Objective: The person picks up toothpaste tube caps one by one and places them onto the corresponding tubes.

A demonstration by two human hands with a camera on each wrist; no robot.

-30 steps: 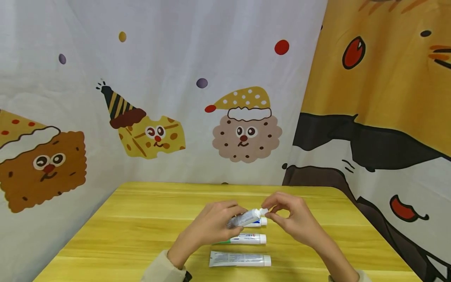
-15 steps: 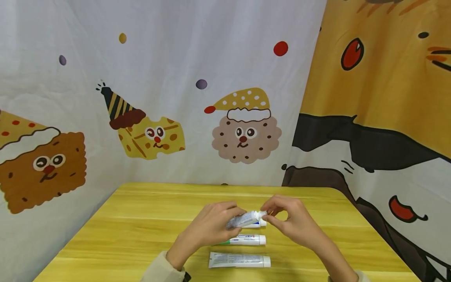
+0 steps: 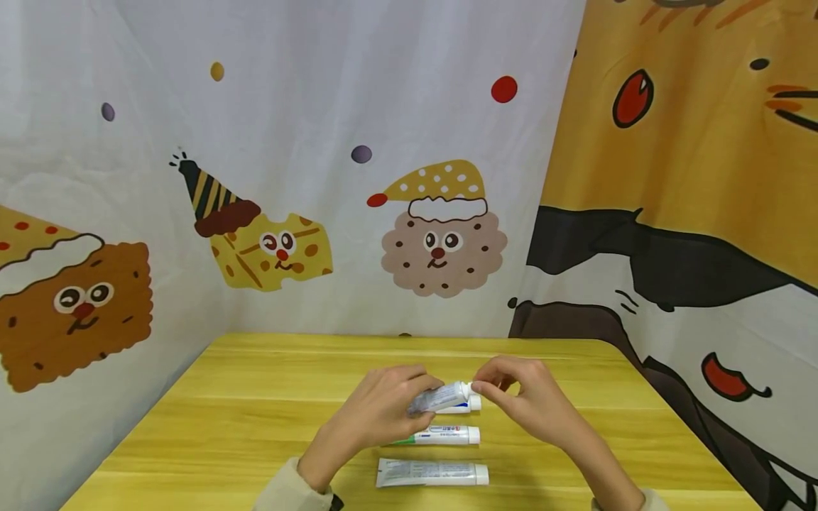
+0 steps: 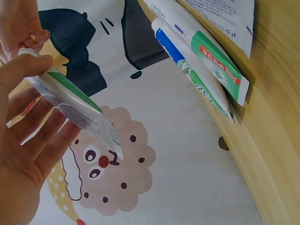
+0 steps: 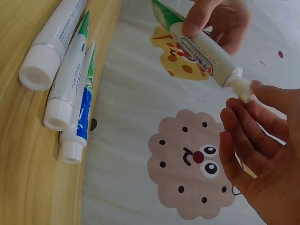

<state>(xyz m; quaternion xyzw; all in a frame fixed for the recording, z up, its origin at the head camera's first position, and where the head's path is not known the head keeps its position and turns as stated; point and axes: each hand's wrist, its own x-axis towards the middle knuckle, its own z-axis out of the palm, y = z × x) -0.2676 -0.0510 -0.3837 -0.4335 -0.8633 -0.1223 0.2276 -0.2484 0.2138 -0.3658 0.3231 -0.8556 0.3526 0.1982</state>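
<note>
A white and green toothpaste tube [image 5: 201,51] is held up off the table in my left hand [image 3: 380,408], its thumb on one side and fingers on the other. The neck end points towards my right hand [image 3: 527,397]. Thumb and fingertips of that hand pinch a small white cap [image 5: 242,89] at the tube's mouth, as the right wrist view shows. In the head view the fingertips mostly hide this cap. Below the hands lie three more capped toothpaste tubes: a near one [image 3: 431,473], a middle one [image 3: 447,435] and a far one [image 3: 469,406], partly hidden behind the held tube.
The lying tubes form a column on the yellow wood-grain table [image 3: 255,426], caps all to the right. Behind the table and along its sides hangs a white curtain [image 3: 287,106] with cartoon prints.
My right hand has brought the cap left and slightly down against the tube's mouth. The held tube has tilted a little flatter. The lying tubes stay put; the head view has shifted slightly.
</note>
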